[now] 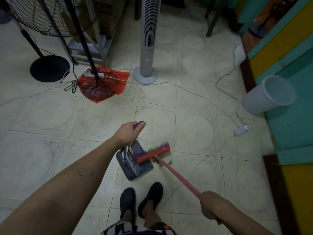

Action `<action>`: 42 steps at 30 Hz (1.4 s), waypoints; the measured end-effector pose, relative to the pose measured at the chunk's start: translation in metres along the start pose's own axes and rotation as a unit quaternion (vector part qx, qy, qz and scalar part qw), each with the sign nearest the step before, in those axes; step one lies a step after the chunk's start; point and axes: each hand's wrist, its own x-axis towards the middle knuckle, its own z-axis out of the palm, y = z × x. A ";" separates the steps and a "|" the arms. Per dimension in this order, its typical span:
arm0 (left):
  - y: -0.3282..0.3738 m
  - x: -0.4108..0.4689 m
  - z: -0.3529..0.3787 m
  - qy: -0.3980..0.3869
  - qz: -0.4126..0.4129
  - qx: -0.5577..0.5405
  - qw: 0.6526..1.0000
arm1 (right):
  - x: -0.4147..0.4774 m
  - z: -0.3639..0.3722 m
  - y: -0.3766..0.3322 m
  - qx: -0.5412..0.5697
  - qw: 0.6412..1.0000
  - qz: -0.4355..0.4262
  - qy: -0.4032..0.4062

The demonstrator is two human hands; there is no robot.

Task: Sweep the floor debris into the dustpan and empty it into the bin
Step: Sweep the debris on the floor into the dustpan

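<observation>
Two hands busy. Left hand (pixel 129 133) wrapped around the top of the dark upright handle of the dustpan (pixel 135 164), fingers closed on it. Right hand (pixel 213 206) fisted around the pink broom handle (pixel 177 177), low right of view.

Dustpan: grey-blue, squarish tray, pale comb-like ridge across it, sitting on the tiled floor (pixel 50 119) just ahead of the person's black shoes (pixel 141 200). Broom head (pixel 153 154) is red with purple and green bristles; its left end overlaps the pan's mouth, right end over bare tile. Small brownish debris bits (pixel 165 162) lie by the handle, just right of the pan.

White bin (pixel 269 94) stands tilted against the teal wall, far right, well apart from the pan. Tower fan (pixel 148 48) and red plastic bag (pixel 101 83) further back.
</observation>
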 end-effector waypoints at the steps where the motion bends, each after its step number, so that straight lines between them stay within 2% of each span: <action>1: 0.000 -0.001 0.000 -0.001 0.001 0.000 1.000 | -0.004 0.003 0.006 0.016 1.000 -0.019 0.017; 5: -0.001 -0.007 -0.005 -0.021 -0.008 0.006 1.000 | -0.020 0.011 0.034 0.045 0.992 -0.073 0.088; 9: 0.006 -0.005 -0.028 -0.124 -0.084 -0.013 0.989 | -0.031 0.017 0.056 0.064 0.987 -0.077 0.122; 11: 0.008 -0.005 -0.033 -0.152 -0.125 -0.038 0.980 | -0.036 0.015 0.065 0.077 0.985 -0.079 0.129; 13: 0.007 -0.009 -0.028 -0.120 -0.150 -0.060 0.980 | -0.038 0.011 0.071 0.098 0.982 -0.075 0.144; 16: -0.009 -0.023 -0.020 0.031 -0.140 0.031 0.989 | -0.031 0.008 0.073 0.139 0.975 -0.068 0.162; 18: -0.019 -0.033 -0.024 0.098 -0.138 0.071 0.983 | -0.026 0.005 0.074 0.176 0.968 -0.062 0.168; 23: -0.040 -0.052 -0.046 0.177 -0.156 0.067 0.969 | -0.014 0.000 0.069 0.302 0.937 -0.055 0.165; 28: -0.049 -0.070 -0.049 0.188 -0.173 0.036 0.966 | -0.010 -0.012 0.063 0.424 0.895 -0.059 0.128; 33: -0.059 -0.074 -0.029 0.244 -0.169 -0.068 0.952 | -0.009 -0.023 0.055 0.527 0.842 -0.065 0.095; 35: -0.068 -0.074 -0.017 0.243 -0.164 -0.104 0.950 | -0.007 -0.027 0.052 0.555 0.824 -0.068 0.091; 39: -0.088 -0.084 0.013 0.200 -0.177 -0.154 0.951 | -0.007 -0.033 0.046 0.587 0.800 -0.071 0.099; 42: -0.104 -0.095 0.029 0.111 -0.233 -0.182 0.949 | -0.006 -0.039 0.044 0.599 0.791 -0.067 0.106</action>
